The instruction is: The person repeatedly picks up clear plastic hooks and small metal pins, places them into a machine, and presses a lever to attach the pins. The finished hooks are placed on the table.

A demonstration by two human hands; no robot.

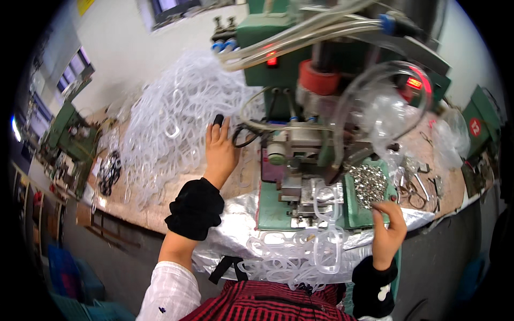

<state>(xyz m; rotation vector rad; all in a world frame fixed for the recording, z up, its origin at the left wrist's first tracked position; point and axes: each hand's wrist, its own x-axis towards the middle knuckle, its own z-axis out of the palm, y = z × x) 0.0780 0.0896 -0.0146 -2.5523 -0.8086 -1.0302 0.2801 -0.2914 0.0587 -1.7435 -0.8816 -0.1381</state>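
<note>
My left hand reaches to the near right edge of a large heap of translucent plastic frames. Its fingers are stretched out, one wearing a black finger cover, and no held thing shows. My right hand is at the near right corner of a green tray of small shiny metal pieces. Thumb and forefinger are bent together in a pinch; whatever is between them is too small to make out. Between my hands, a translucent frame lies at the fixture of a green press machine.
More frames lie on silvery sheeting before me. Clear hoses loop across the machine's upper part. Scissors and tools lie at right, beside clear plastic bags. Another green machine stands far left, near black cords.
</note>
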